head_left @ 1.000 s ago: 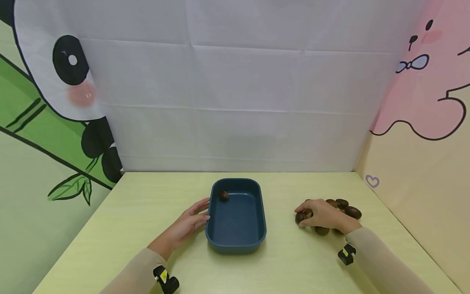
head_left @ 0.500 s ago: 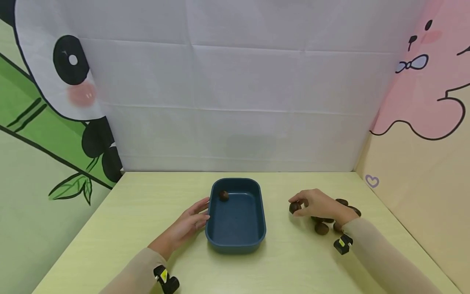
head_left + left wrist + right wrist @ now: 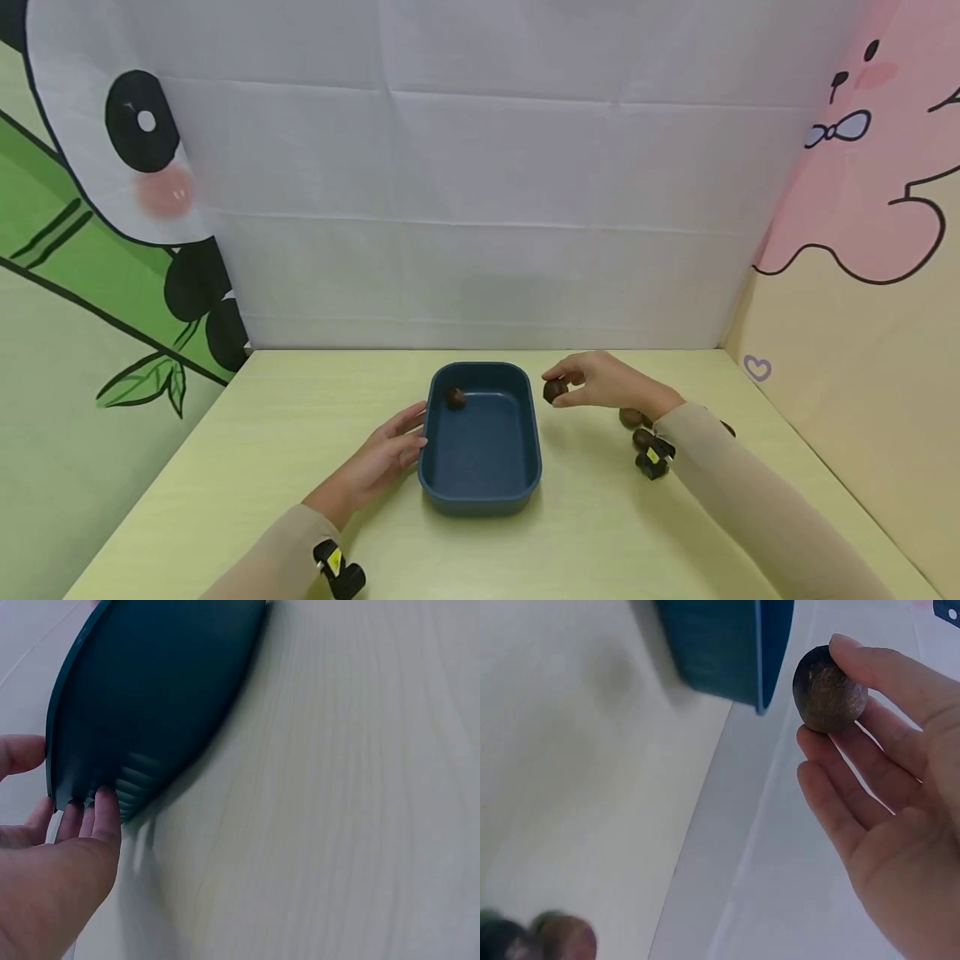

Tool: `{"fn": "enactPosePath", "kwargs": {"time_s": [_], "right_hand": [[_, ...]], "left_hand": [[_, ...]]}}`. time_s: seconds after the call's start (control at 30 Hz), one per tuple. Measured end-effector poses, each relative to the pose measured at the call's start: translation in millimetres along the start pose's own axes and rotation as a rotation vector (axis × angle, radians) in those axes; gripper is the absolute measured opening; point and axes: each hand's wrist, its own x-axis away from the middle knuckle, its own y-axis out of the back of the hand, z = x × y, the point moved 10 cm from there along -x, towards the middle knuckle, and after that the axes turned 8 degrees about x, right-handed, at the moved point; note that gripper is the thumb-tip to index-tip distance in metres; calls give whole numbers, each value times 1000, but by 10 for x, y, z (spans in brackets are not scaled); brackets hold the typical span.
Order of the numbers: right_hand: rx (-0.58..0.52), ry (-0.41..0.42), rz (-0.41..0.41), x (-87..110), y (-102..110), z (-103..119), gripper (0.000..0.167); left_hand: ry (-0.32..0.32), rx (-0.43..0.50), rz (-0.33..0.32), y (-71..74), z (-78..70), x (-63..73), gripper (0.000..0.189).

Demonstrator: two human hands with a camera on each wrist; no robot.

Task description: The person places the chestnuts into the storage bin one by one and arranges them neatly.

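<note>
Head view: a brown nut hangs just right of the blue tray, pinched.
The right hand has it between thumb and fingertips, likely because it's small and round; the left hand, fingers unclenched, touches the tray's left wall, I'd guess to steady it. Another nut sits inside the tray's far left corner; loose nuts lie well right of the tray, too hidden by the arm to count. Only the right wrist view shows the pinched nut's pale, scuffed patch; only the left, fingertips against the tray's outer wall.
</note>
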Motion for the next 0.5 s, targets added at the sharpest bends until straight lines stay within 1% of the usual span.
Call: {"fn": "enactPosePath", "kwargs": {"time_s": [0.2,0.4,0.5], "right_hand": [[-30,22,40,-336,-70,225,45],[35,13,62,-659,-233,373,46],[46,21,72,-810,-337,433,46]], "left_hand": [[0,0,-2,4,-10,-4,67],[0,-1,-5,9,-13,-7,67],[2,-2,-4,10,-7,-9,67]]}}
